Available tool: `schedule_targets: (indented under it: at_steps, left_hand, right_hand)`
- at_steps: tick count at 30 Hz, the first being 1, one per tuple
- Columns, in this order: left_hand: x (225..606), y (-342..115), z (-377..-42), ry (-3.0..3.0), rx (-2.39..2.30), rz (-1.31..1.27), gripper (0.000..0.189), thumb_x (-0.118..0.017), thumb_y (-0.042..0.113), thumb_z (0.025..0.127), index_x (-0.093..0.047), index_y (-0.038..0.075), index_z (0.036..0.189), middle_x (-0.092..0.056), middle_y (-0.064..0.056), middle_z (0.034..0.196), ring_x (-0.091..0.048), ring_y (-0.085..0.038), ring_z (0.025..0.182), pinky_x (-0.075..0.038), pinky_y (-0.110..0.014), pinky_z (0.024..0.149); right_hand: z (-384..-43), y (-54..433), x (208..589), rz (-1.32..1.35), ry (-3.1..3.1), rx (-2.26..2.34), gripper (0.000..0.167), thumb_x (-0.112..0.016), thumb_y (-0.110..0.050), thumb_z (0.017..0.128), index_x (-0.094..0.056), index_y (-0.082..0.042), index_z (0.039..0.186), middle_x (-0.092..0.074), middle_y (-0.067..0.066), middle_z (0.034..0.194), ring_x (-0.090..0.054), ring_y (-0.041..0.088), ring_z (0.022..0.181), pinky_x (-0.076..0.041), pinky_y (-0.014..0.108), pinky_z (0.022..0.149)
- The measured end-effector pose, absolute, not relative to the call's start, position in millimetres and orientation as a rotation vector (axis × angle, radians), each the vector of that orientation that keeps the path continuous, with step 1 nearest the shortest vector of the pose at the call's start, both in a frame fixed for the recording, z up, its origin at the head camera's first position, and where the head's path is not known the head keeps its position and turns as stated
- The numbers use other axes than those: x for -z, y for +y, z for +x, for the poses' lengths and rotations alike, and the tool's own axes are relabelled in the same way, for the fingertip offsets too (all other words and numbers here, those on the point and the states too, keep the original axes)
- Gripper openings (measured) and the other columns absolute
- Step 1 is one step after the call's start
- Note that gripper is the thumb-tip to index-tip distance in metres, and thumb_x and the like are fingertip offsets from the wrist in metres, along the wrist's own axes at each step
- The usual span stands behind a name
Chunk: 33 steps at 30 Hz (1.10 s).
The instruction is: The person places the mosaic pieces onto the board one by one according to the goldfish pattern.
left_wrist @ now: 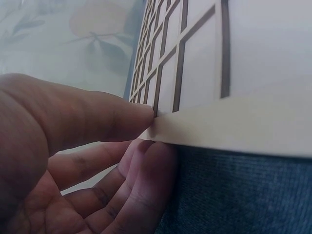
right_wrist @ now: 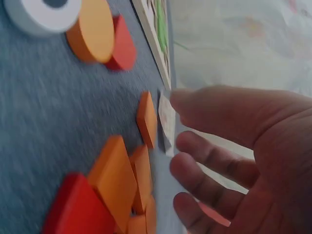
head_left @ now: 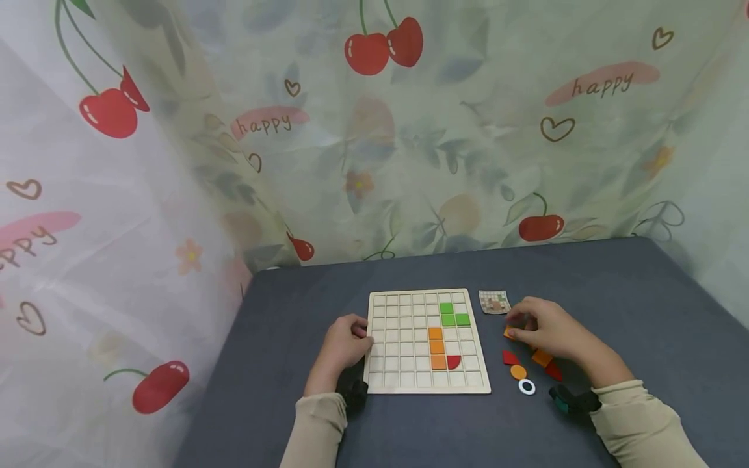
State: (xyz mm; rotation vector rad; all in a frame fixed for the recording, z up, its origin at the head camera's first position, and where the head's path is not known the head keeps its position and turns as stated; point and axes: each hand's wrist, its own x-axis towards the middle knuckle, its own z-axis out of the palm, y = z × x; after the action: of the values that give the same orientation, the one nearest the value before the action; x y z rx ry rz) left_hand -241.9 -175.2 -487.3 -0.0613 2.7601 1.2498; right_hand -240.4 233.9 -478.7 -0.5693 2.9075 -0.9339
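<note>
The white grid board (head_left: 400, 383) lies flat on the table with green, orange and red pieces in some of its cells. At its left side, my left hand (head_left: 345, 342) pinches the frame, the thumb (left_wrist: 131, 117) on top of the rim (left_wrist: 234, 129) and the other fingers below it. My right hand (head_left: 547, 328) hovers over the loose pieces to the right of the board, its fingers relaxed and nothing between them. An orange piece (right_wrist: 147, 119) lies just beyond its fingertips, and several more orange pieces (right_wrist: 114, 180) and a red one (right_wrist: 80, 209) are close by.
A small printed card (head_left: 494, 301) lies right of the board's far corner. Nearer me are a red piece (head_left: 510, 357), an orange disc (head_left: 518, 372) and a white ring (head_left: 527, 387). A patterned curtain (head_left: 409, 162) stands behind the dark table (head_left: 328, 286).
</note>
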Motion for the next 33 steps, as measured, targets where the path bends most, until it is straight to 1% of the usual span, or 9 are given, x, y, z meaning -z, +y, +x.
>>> schedule_targets:
  at_steps: [3,7,11,17,20,25,29,33]
  left_hand:
    - [488.0,-174.6,-242.0,2.759,-1.25,-0.062,0.035,-0.076,0.01,0.093,-0.07,0.002,0.127,-0.067,-0.012,0.104,-0.063,-0.023,0.088,-0.056,-0.04,0.075]
    - [490.3,-175.6,-241.5,2.76,-1.253,-0.067,0.034,-0.076,0.011,0.093,-0.07,0.002,0.126,-0.067,-0.011,0.104,-0.063,-0.023,0.088,-0.057,-0.04,0.075]
    - [490.9,-175.3,-241.9,2.758,-1.252,-0.071,0.035,-0.076,0.012,0.094,-0.07,0.003,0.127,-0.067,-0.011,0.104,-0.063,-0.022,0.089,-0.056,-0.039,0.075]
    - [489.6,-175.9,-242.6,2.764,-1.247,-0.062,0.034,-0.076,0.011,0.094,-0.07,0.002,0.127,-0.067,-0.011,0.104,-0.064,-0.022,0.089,-0.056,-0.039,0.075]
    - [489.3,-176.4,-241.9,2.763,-1.246,-0.064,0.034,-0.076,0.011,0.094,-0.07,0.002,0.126,-0.067,-0.011,0.104,-0.064,-0.022,0.089,-0.057,-0.04,0.075]
    - [489.3,-175.6,-241.2,2.756,-1.247,-0.079,0.035,-0.076,0.012,0.094,-0.07,0.003,0.127,-0.067,-0.011,0.105,-0.064,-0.022,0.089,-0.057,-0.039,0.075]
    - [488.7,-175.2,-241.8,2.753,-1.242,-0.088,0.035,-0.076,0.014,0.095,-0.07,0.003,0.128,-0.067,-0.01,0.106,-0.064,-0.022,0.09,-0.056,-0.038,0.075]
    - [487.6,-171.9,-242.3,2.748,-1.243,-0.079,0.035,-0.075,0.013,0.095,-0.07,0.003,0.128,-0.067,-0.011,0.106,-0.064,-0.023,0.09,-0.057,-0.039,0.075]
  right_hand:
    - [-240.9,241.2,480.4,-0.527,2.882,0.953,0.023,-0.084,-0.02,0.092,-0.078,-0.008,0.111,-0.066,0.003,0.098,-0.053,0.01,0.07,-0.048,0.027,0.059]
    - [-242.5,242.9,483.5,-0.506,2.844,0.945,0.027,-0.086,-0.022,0.089,-0.078,-0.007,0.11,-0.067,0.006,0.101,-0.054,0.013,0.072,-0.048,0.028,0.06]
    - [-244.1,242.1,486.9,-0.488,2.831,0.921,0.027,-0.087,-0.021,0.088,-0.078,-0.007,0.11,-0.068,0.005,0.1,-0.055,0.013,0.075,-0.049,0.027,0.062]
    - [-245.2,239.8,490.0,-0.464,2.831,0.922,0.025,-0.086,-0.017,0.088,-0.078,-0.006,0.109,-0.067,0.006,0.099,-0.053,0.014,0.072,-0.048,0.028,0.061]
    - [-245.7,238.2,491.1,-0.455,2.832,0.92,0.023,-0.085,-0.016,0.089,-0.078,-0.007,0.108,-0.067,0.004,0.099,-0.054,0.015,0.072,-0.048,0.027,0.061]
    - [-245.7,236.2,491.3,-0.468,2.825,0.92,0.023,-0.084,-0.017,0.089,-0.078,-0.007,0.108,-0.067,0.003,0.097,-0.054,0.015,0.072,-0.048,0.028,0.06]
    - [-249.2,230.3,483.6,-0.482,2.816,0.95,0.023,-0.084,-0.016,0.09,-0.078,-0.007,0.11,-0.067,0.004,0.098,-0.054,0.015,0.07,-0.05,0.028,0.059]
    - [-254.1,215.8,474.1,-0.582,2.819,0.994,0.024,-0.084,-0.016,0.091,-0.078,-0.009,0.113,-0.069,0.003,0.103,-0.053,0.014,0.07,-0.049,0.027,0.062]
